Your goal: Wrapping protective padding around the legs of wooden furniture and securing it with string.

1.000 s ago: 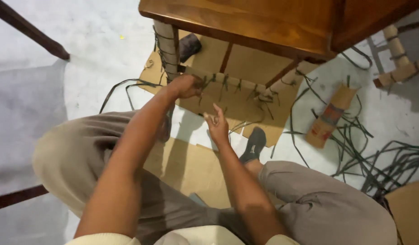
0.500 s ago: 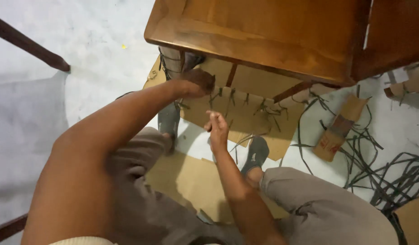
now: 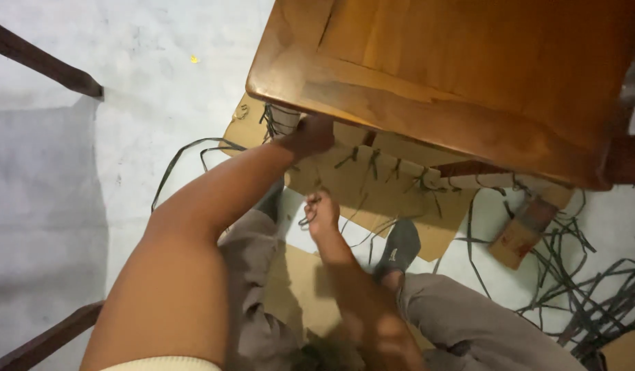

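Observation:
My left hand reaches under the corner of a brown wooden table top. It is closed on the end of a cardboard-wrapped rail, where the rail meets the wrapped table leg. Several dark strap ties hang along that rail. Below the rail, my right hand is held up with its fingers pinched on a thin dark strap that loops by its thumb side. Both forearms stretch forward over my grey trousers.
Flat cardboard sheets lie on the pale floor under the table. My dark-socked foot rests on them. A cardboard tube and a tangle of dark straps lie at the right. Dark wooden bars cross the left corners.
My head has leaned forward, so the table top now fills more of the view. My left hand has stayed on the rail end, and my right hand has dropped a little and closed.

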